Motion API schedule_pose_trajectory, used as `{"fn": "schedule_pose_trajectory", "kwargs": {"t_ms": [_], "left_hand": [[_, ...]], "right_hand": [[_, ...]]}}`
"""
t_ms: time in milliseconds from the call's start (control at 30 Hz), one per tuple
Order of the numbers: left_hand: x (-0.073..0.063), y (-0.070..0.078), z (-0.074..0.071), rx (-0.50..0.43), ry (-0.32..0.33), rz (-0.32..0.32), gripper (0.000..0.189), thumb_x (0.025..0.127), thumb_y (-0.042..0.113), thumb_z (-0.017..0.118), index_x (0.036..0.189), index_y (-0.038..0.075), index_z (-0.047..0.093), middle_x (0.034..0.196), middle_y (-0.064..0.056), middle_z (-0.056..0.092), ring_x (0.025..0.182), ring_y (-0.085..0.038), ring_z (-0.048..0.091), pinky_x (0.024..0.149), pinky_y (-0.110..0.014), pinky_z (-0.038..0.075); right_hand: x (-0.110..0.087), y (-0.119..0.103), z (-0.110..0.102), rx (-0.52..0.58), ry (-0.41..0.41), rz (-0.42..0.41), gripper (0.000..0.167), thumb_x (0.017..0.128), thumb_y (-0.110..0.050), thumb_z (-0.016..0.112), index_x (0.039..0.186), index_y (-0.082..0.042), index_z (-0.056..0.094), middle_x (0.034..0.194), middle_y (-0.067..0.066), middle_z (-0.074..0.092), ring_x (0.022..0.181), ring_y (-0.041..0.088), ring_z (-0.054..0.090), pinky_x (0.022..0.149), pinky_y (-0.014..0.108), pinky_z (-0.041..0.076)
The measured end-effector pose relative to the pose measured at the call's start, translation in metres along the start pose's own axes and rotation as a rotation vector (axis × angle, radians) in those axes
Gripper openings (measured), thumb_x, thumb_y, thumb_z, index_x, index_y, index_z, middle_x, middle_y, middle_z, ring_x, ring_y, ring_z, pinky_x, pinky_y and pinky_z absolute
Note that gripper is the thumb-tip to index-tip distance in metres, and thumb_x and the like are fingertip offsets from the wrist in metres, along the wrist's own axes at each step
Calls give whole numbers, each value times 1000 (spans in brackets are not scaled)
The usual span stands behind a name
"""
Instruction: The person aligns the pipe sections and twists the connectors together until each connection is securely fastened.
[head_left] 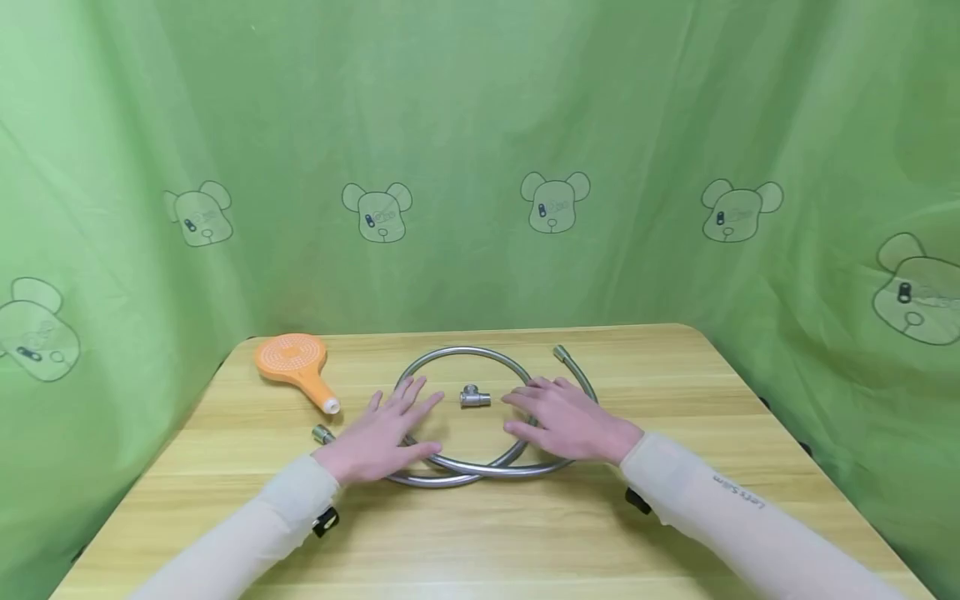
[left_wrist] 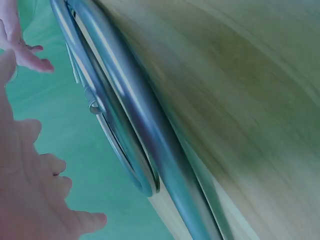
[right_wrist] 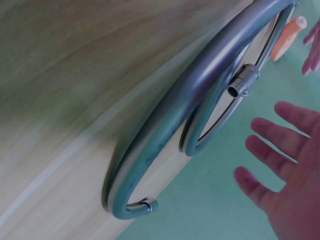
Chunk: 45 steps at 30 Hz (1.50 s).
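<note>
1. On the right sleeve [head_left: 750, 525], dark lettering is borne; "Let's Slim" seems to be printed there.
2. Bear heads are drawn on the green curtain [head_left: 465, 275]; the small lettering across them cannot be read.
3. The hose [head_left: 501, 472] is laid in overlapping loops on the counter [head_left: 480, 550]; the valve [head_left: 475, 398] is placed inside the loops, between the hands.
4. The left hand [head_left: 382, 437] is held above the hose's left side, the right hand [head_left: 573, 419] above its right. Each grip is spread, fingers apart, with nothing held.
5. In both wrist views, a gap is shown between fingers and hose, which is hidden from the head view.
6. The valve's threaded mouth is revealed in the right wrist view.
7. The shower head's [head_left: 292, 357] perforated face is seen only from the head, at the counter's far left.
</note>
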<state>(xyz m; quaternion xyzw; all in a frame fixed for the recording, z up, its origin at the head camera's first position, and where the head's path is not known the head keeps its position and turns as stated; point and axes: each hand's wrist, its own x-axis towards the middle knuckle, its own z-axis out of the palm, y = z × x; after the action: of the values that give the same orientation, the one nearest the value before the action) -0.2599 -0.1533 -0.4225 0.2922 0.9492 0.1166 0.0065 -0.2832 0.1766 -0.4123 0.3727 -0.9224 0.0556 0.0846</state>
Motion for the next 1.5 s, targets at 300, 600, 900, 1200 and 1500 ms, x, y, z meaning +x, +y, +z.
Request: {"fn": "schedule_pose_trajectory", "kwargs": {"t_ms": [300, 600, 900, 1200, 1500], "left_hand": [[-3, -13, -5, -64, 266, -58, 51, 94, 38, 68, 135, 10, 61, 140, -13, 61, 132, -34, 55, 111, -51, 45], [-8, -24, -13, -57, 373, -142, 33, 92, 30, 68, 120, 12, 69, 114, -7, 72, 104, -26, 68, 84, -45, 59], [-17, -40, -23, -85, 389, -222, 34, 95, 30, 63, 121, 8, 67, 107, -9, 73, 95, -30, 70, 79, -45, 59], [-24, -62, -28, -75, 429, -290, 34, 94, 26, 63, 120, 4, 67, 103, -12, 73, 92, -31, 69, 80, -49, 58], [-33, -80, -28, -81, 445, -376, 36, 94, 26, 61, 122, 4, 65, 105, -13, 71, 93, -30, 67, 82, -51, 56]], "right_hand": [[7, -2, 4, -20, 110, -34, 45, 101, -51, 54, 119, -13, 72, 118, 5, 71, 111, 24, 65, 95, 42, 55], [11, -7, 6, -1, 67, -21, 47, 101, -51, 53, 122, -13, 70, 124, 6, 69, 115, 25, 64, 100, 45, 53], [15, -14, 6, 14, 56, -54, 50, 102, -52, 52, 126, -11, 68, 128, 7, 67, 121, 25, 62, 104, 45, 51], [20, -18, 5, 28, 42, -35, 52, 101, -52, 53, 134, -13, 63, 135, 8, 64, 126, 27, 60, 107, 46, 49], [23, -22, 11, 29, 77, -79, 53, 101, -52, 54, 135, -12, 62, 134, 9, 65, 123, 27, 62, 104, 46, 51]]}}
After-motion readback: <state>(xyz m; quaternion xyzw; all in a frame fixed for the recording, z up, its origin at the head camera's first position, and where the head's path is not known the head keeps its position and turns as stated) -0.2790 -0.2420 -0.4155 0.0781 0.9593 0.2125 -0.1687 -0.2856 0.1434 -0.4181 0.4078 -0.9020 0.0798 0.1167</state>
